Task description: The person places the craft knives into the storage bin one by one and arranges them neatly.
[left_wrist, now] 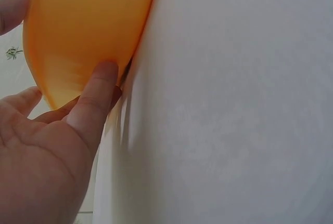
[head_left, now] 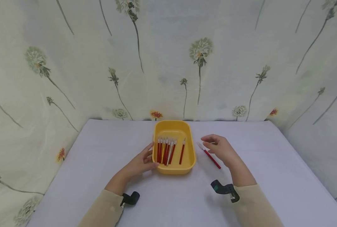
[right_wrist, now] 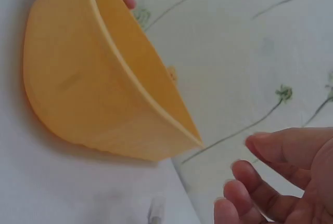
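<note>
A yellow tray [head_left: 174, 171] stands on the white table, holding several slim brush-like sticks [head_left: 165, 151] with red or yellow shafts and pale tips. At its left side is my left hand [head_left: 138, 164]; the thumb touches the near left rim. In the left wrist view, fairly straight fingers [left_wrist: 93, 99] rest against the tray's outer wall [left_wrist: 88, 31]. One red brush-like stick [head_left: 214, 160] with a clear, pale end lies on the table to the right. Over that end hovers my right hand [head_left: 218, 148]. Its loosely bent fingers [right_wrist: 283, 143] hold nothing.
The white table [head_left: 114, 135] reaches back to a hanging cloth [head_left: 162, 88] printed with dandelions. More of this cloth hangs along both sides. Dark camera mounts [head_left: 225, 189] sit at the wrists.
</note>
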`<action>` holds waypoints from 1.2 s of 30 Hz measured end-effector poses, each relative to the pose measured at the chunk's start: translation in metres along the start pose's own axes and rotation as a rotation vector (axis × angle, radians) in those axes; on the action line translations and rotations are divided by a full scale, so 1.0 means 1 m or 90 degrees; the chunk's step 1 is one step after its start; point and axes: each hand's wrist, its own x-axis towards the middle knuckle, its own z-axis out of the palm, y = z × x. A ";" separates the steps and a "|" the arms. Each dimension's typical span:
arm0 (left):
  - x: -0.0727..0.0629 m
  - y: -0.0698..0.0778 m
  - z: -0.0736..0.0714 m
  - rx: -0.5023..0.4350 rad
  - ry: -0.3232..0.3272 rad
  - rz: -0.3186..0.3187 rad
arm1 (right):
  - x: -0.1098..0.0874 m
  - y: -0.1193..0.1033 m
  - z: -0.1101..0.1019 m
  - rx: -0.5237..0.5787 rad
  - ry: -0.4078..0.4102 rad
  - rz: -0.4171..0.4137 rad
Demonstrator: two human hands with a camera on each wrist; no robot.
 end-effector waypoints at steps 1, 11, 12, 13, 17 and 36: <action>0.000 0.000 0.000 -0.002 0.002 -0.002 | 0.002 0.004 -0.001 -0.002 0.000 -0.001; 0.000 0.000 0.001 0.009 0.005 -0.010 | 0.014 0.037 -0.004 0.004 -0.011 0.031; 0.000 0.000 0.001 0.011 0.006 -0.010 | 0.014 0.039 -0.003 0.004 -0.010 0.035; 0.000 0.000 0.001 0.011 0.006 -0.010 | 0.014 0.041 -0.003 0.001 -0.009 0.040; -0.001 0.002 0.002 0.013 0.007 -0.009 | 0.015 0.045 -0.002 -0.009 -0.011 0.049; 0.000 0.000 0.000 0.004 0.011 -0.015 | 0.030 0.067 0.006 -0.076 -0.020 0.057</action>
